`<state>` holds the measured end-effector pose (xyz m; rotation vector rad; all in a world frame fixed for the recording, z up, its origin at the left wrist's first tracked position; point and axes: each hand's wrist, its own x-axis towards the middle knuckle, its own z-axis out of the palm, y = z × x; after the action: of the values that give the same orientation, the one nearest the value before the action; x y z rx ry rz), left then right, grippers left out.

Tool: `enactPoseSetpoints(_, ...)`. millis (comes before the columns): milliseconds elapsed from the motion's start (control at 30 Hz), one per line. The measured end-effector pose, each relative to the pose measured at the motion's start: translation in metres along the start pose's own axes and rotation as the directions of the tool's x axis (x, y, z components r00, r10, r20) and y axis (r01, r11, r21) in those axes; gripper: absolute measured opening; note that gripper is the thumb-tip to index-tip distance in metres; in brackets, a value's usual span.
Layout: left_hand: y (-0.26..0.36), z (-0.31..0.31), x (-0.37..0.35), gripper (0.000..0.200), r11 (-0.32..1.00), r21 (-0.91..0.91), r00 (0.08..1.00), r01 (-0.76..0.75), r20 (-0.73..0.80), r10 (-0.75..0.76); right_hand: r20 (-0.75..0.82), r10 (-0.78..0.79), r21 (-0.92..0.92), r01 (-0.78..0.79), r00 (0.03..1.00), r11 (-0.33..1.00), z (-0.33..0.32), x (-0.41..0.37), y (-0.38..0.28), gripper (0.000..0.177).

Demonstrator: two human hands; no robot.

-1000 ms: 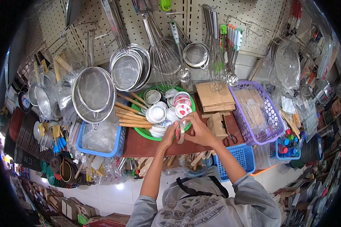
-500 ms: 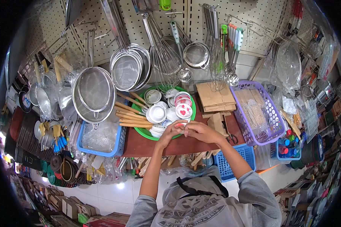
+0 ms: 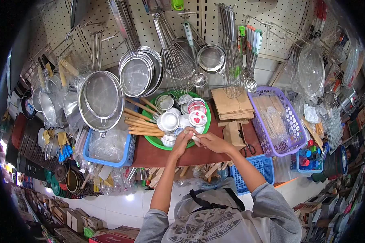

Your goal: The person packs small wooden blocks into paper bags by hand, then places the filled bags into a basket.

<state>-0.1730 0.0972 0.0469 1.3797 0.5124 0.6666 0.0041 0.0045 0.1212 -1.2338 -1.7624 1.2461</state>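
Observation:
My left hand (image 3: 182,142) and my right hand (image 3: 211,143) meet at the front rim of a green basin (image 3: 207,121). Between their fingers shows a small white object (image 3: 195,138), mostly covered, so its kind cannot be made out. Both hands are closed around it. Just beyond them, the basin holds small white bowls (image 3: 168,121), red-flowered dishes (image 3: 197,118) and several ladles or spoons whose wooden handles (image 3: 144,126) stick out to the left.
Brown paper bags (image 3: 232,104) lie right of the basin, near scissors (image 3: 248,150) and a purple basket (image 3: 278,150). A blue basket (image 3: 127,156) stands left, another blue basket (image 3: 253,174) below the table edge. Strainers (image 3: 101,99) and whisks (image 3: 174,65) hang above.
My hands have turned slightly, the left fingers now pointing more upward. The small white object shows between them, where a reddish patch was seen before. The basin's contents look unchanged.

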Motion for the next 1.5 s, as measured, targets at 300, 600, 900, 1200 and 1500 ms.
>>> enactPoseSetpoints(300,-0.007,0.002,0.001,0.035,0.995,-0.089,0.997,-0.034,-0.067,0.028,-0.065,-0.027,0.136,0.036,0.997,0.990,0.016,0.005,0.014,0.024)
enactPoseSetpoints(600,0.000,0.005,-0.002,0.032,0.993,-0.114,0.994,0.003,-0.106,-0.015,-0.035,0.075,0.275,-0.063,0.997,0.959,0.022,0.009,0.032,0.027)
enactPoseSetpoints(900,-0.007,0.002,0.001,0.030,0.998,-0.060,0.995,-0.007,-0.101,0.001,-0.050,0.029,0.268,-0.015,0.998,0.963,0.025,0.006,0.027,0.044)
enactPoseSetpoints(1200,-0.008,0.000,0.003,0.032,1.000,0.011,0.995,-0.016,-0.099,0.017,-0.055,0.010,0.248,0.004,0.998,0.969,0.025,0.007,0.033,0.040)
enactPoseSetpoints(1500,-0.001,0.005,0.000,0.032,0.997,-0.066,0.993,0.037,-0.109,-0.044,-0.039,0.035,0.333,-0.020,0.999,0.943,0.025,0.009,0.039,0.033)
